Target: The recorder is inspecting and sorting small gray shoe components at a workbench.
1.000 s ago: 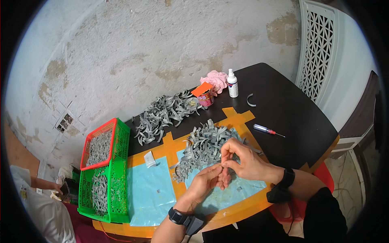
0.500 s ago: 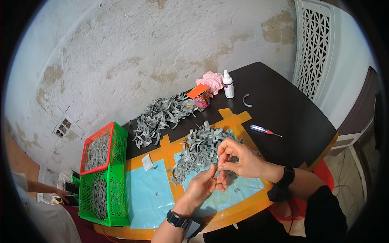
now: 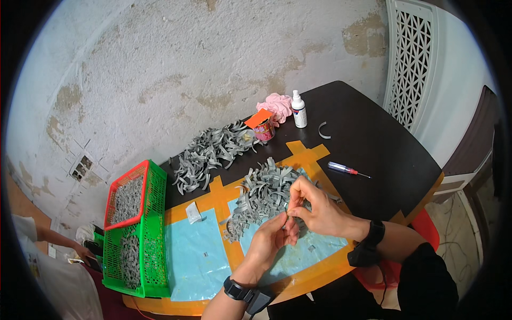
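Observation:
My left hand [image 3: 266, 242] and my right hand [image 3: 319, 212] meet over the near part of the table, fingertips nearly touching. Between the right thumb and forefinger a small grey strip [image 3: 286, 205] is pinched, its end just showing. The left fingers are curled and closed just below it; what they hold is mostly hidden. Right behind the hands lies a heap of curved grey strips [image 3: 261, 186], partly on a light blue sheet [image 3: 277, 266] taped down to the table.
Another pile of grey strips [image 3: 208, 154] lies farther back. A green basket [image 3: 156, 213] and a red basket [image 3: 143, 208] with grey pieces stand left. A tin [image 3: 264, 130], pink cloth [image 3: 277, 106], spray bottle [image 3: 299, 111] and screwdriver [image 3: 344, 168] are on the table. Someone stands at left.
My two hands stay together, with the fingertips drawn closer and the right hand slightly lower. At left, the other person's hand has shifted slightly. Heaps and tools stay put.

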Available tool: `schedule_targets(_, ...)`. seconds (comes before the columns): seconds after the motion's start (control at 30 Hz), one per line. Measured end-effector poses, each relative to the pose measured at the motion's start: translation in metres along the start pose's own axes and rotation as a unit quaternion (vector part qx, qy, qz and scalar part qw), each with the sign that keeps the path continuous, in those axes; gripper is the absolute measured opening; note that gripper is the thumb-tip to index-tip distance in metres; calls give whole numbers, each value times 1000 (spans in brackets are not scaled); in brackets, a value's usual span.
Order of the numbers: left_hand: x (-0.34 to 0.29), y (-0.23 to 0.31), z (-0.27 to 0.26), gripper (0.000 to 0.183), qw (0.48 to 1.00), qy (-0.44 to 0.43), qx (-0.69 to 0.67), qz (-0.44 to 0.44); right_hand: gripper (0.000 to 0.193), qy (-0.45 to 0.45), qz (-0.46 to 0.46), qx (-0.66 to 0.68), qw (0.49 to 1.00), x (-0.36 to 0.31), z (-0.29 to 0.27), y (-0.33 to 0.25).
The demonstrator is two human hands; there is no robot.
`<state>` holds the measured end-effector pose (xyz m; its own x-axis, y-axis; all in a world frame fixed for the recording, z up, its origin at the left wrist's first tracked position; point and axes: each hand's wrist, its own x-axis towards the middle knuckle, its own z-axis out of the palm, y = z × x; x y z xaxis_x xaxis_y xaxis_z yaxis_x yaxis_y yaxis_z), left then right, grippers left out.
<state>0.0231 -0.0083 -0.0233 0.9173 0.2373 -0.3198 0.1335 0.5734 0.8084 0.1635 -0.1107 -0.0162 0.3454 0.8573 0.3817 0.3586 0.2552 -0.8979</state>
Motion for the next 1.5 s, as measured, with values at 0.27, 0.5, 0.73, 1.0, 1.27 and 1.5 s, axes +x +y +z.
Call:
schedule_targets(0.27, 1, 0, 0, 29, 999, -20, -28, 10, 25, 55, -29, 2, 998, 2, -5, 13)
schedule_targets(0.5, -9, -6, -11, 31, 999, -5, -1, -36, 21, 231, 36, -85, 969, 31, -57, 3)
schedule_targets(0.73, -1, -1, -18, 25, 978, -11, -193, 74, 21, 51, -25, 91, 994, 16, -26, 22)
schedule_targets(1.0, 0, -3, -19, 23, 967, -9, -241, 87, 31, 17, 53, 207, 977, 14, -25, 13)
schedule_targets(1.27, 3, -8, -24, 16, 960, 19, -266, 87, 30, -22, 62, 263, 962, 8, -14, 14)
schedule_targets(1.5, 4, -10, -22, 17, 974, 51, -186, 118, 25, -4, 92, 244, 965, 10, -14, 13)
